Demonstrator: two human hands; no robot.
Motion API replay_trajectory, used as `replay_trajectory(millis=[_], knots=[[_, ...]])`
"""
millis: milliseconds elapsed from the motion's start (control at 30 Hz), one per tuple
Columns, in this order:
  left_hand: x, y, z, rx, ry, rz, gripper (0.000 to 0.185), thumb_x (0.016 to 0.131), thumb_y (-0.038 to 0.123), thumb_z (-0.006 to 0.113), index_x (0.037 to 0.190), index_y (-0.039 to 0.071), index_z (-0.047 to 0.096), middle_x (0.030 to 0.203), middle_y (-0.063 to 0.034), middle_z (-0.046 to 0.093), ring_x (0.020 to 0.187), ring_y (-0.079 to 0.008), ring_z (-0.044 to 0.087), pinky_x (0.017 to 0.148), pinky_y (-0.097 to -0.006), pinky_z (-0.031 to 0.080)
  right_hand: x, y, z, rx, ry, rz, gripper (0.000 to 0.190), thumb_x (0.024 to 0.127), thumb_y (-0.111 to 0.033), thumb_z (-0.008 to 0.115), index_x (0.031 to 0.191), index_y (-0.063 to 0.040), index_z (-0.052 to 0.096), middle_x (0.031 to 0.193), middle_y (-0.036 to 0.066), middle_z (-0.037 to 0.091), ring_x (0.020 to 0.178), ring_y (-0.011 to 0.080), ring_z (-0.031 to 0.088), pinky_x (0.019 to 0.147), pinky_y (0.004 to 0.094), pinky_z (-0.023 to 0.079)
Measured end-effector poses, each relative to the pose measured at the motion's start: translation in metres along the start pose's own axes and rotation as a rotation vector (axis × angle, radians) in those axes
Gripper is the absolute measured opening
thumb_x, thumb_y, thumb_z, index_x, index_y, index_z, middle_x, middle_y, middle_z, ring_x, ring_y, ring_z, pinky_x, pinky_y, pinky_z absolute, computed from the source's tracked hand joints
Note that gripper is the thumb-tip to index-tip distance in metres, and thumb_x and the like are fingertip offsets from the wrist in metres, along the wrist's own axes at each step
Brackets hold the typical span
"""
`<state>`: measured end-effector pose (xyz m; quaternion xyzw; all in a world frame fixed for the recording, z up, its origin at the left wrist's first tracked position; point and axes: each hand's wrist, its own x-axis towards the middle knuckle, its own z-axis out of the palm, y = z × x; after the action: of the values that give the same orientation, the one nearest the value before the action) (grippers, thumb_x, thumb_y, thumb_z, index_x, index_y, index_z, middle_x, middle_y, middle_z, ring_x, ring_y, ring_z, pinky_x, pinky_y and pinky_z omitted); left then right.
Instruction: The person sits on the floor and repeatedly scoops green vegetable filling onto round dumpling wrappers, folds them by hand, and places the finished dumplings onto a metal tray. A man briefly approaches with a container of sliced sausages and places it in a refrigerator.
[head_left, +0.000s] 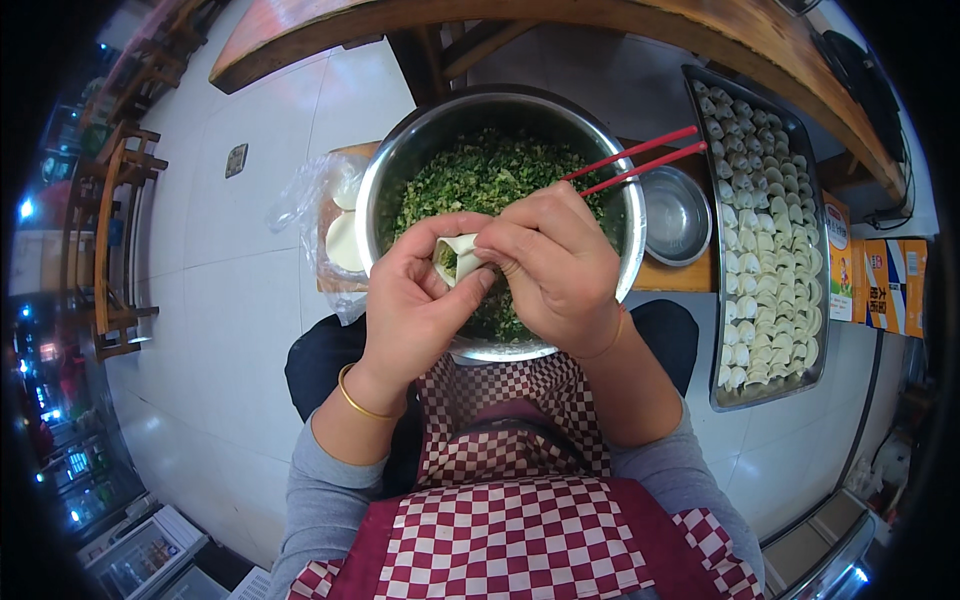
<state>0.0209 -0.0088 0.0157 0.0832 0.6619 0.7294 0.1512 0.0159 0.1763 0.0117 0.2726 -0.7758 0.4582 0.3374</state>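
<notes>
Over a large steel bowl (625, 289), my left hand (424, 300) cradles a half-folded dumpling (466, 259). Its wrapper is open at the left end, where green filling shows. My right hand (559, 262) pinches the dumpling's right edge between thumb and fingers. Chopped green filling (487, 169) lies in the bowl beneath both hands. Two red chopsticks (637, 161) run up and right from behind my right hand; their lower ends are hidden, and I cannot tell whether the hand holds them. Round dough wrappers (346, 241) lie in a clear plastic bag (319, 195) left of the bowl.
A small metal bowl (676, 217) stands right of the large one on a wooden bench (679, 280). Farther right, a long metal tray (780, 396) holds rows of dumplings. Printed boxes (892, 285) are beyond it. A wooden table (315, 49) crosses the far side.
</notes>
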Motion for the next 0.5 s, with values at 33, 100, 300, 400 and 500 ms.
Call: replay_trajectory(millis=[33,100,300,400,500], knots=[[0.0,0.002,-0.003,0.037,-0.005,-0.047,0.044,0.093,-0.012,0.07,0.136,-0.006,0.061,0.121,-0.0049,0.067,0.099,-0.0044,0.061,0.079,-0.0177,0.047,0.0,0.0,-0.001,0.003,-0.007,0.009,0.026,0.073,0.007,0.078,0.099,0.002,0.075,0.091,0.011,0.067,0.083,0.0284,0.063,0.07,0.036,0.053],[0.001,0.003,-0.004,0.117,-0.001,-0.026,0.045,0.092,-0.013,0.07,0.136,-0.006,0.06,0.125,-0.0076,0.068,0.102,-0.0061,0.064,0.081,-0.0184,0.05,-0.001,0.001,-0.001,0.02,-0.032,0.042,0.026,0.073,0.006,0.078,0.099,0.002,0.076,0.091,0.011,0.067,0.083,0.0286,0.064,0.071,0.0361,0.054],[0.005,-0.011,0.011,0.097,0.07,0.478,0.047,0.093,-0.013,0.071,0.137,-0.002,0.059,0.133,-0.0186,0.067,0.111,-0.0179,0.071,0.082,-0.025,0.059,-0.001,-0.002,-0.004,0.091,-0.014,0.15,0.022,0.08,0.006,0.084,0.101,0.002,0.078,0.093,0.01,0.07,0.081,0.0231,0.066,0.07,0.032,0.054],[0.006,-0.01,0.007,0.236,0.077,0.773,0.042,0.092,-0.011,0.075,0.132,-0.003,0.063,0.136,-0.0249,0.068,0.118,-0.0291,0.073,0.092,-0.0361,0.062,0.0,-0.004,-0.011,0.156,0.026,0.21,0.02,0.082,0.005,0.084,0.102,0.002,0.079,0.094,0.011,0.071,0.079,0.0202,0.067,0.067,0.0299,0.053],[0.004,-0.005,0.001,0.438,0.103,0.833,0.029,0.092,-0.007,0.078,0.12,-0.004,0.071,0.126,-0.0254,0.073,0.11,-0.0318,0.076,0.092,-0.0381,0.062,0.002,-0.007,-0.015,0.2,0.025,0.197,0.021,0.081,0.004,0.085,0.102,0.002,0.079,0.093,0.011,0.071,0.08,0.0205,0.068,0.067,0.0296,0.053]])
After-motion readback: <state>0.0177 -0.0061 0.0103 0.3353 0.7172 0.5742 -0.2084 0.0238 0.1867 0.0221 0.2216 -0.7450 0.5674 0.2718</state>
